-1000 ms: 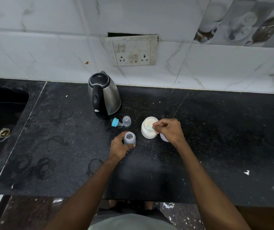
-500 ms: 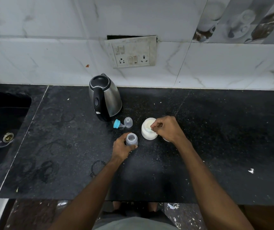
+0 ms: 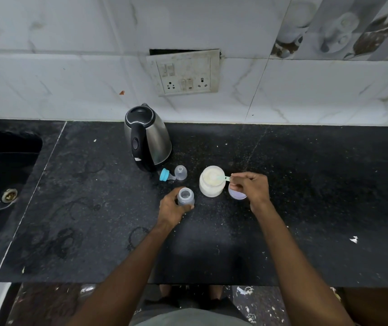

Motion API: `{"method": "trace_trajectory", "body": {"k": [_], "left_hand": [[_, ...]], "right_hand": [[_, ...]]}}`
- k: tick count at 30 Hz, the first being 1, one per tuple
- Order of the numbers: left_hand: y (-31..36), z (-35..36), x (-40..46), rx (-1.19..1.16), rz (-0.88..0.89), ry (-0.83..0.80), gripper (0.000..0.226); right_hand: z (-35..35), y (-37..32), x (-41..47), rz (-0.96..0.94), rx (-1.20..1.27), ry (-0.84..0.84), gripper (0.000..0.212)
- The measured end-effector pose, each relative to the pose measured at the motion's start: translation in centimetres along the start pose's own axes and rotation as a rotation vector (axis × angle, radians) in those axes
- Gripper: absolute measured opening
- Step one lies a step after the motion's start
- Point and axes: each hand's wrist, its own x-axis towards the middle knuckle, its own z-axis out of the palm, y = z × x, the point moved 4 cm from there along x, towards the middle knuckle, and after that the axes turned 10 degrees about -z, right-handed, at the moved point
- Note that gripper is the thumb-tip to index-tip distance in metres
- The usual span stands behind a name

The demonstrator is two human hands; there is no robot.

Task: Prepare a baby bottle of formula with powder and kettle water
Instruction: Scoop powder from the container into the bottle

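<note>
A small clear baby bottle (image 3: 185, 196) stands open on the black counter (image 3: 305, 208), and my left hand (image 3: 173, 208) is wrapped around it. To its right stands an open white jar of formula powder (image 3: 212, 181). My right hand (image 3: 250, 187) pinches the handle of a pale green scoop (image 3: 222, 177) whose bowl rests in the powder. The jar's purple lid (image 3: 236, 194) lies under that hand. A steel kettle with a black handle (image 3: 147, 137) stands behind. The blue-ringed teat (image 3: 166, 175) and the clear cap (image 3: 180, 172) lie in front of the kettle.
A dark sink (image 3: 2, 180) is set into the counter at the far left. A wall socket panel (image 3: 184, 72) hangs above the kettle. The counter's front edge runs just before my body, with littered floor below.
My right hand has drawn back to the right of the jar, so the scoop's handle now shows over the rim. The left hand stays on the bottle.
</note>
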Motion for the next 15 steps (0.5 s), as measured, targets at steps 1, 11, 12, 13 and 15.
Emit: {"method": "trace_trajectory", "body": {"k": [1,11,12,13,15], "left_hand": [[0.0,0.0,0.0,0.002,-0.001,-0.002,0.057],[0.1,0.0,-0.2,-0.005,-0.001,0.003,0.057],[0.0,0.0,-0.2,-0.009,0.002,0.005,0.057],[-0.1,0.0,-0.3,-0.015,0.007,0.010,0.057],[-0.2,-0.2,-0.5,-0.034,0.018,0.033,0.057]], "right_hand": [[-0.1,0.3,-0.1,0.033,0.044,0.013,0.011],[0.1,0.6,-1.2,0.069,0.182,0.032,0.013],[0.1,0.4,-1.4,0.060,0.186,0.032,0.013],[0.2,0.2,-1.6,0.051,0.196,0.031,0.012],[0.4,0.0,-1.8,0.034,0.218,0.024,0.013]]}}
